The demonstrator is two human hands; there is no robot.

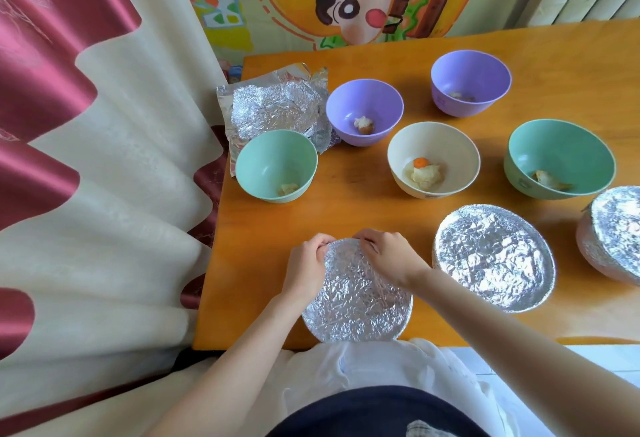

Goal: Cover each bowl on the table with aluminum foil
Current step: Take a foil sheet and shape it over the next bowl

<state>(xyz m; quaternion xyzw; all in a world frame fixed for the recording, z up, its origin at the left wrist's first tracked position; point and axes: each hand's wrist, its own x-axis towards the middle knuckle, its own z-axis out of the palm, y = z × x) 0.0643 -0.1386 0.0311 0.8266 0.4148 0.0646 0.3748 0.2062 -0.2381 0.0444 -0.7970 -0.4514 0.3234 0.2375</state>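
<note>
Crinkled foil right in front of me, glossy wooden table underneath.
The foil's bright metal, rough with fine creases, and the loose sheets are crumpled the same. The green bowl and purple bowl look like smooth, matt plastic. The curtain beside me is shiny, satiny cloth.

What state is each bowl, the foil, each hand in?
front bowl: foil-covered.
middle bowl: foil-covered.
right-edge bowl: foil-covered.
left green bowl: uncovered, food inside.
near purple bowl: uncovered, food inside.
far purple bowl: uncovered, food inside.
cream bowl: uncovered, food inside.
right green bowl: uncovered, food inside.
foil sheets: crumpled, loose.
left hand: pinches front bowl's foil rim.
right hand: pinches same rim.
</note>
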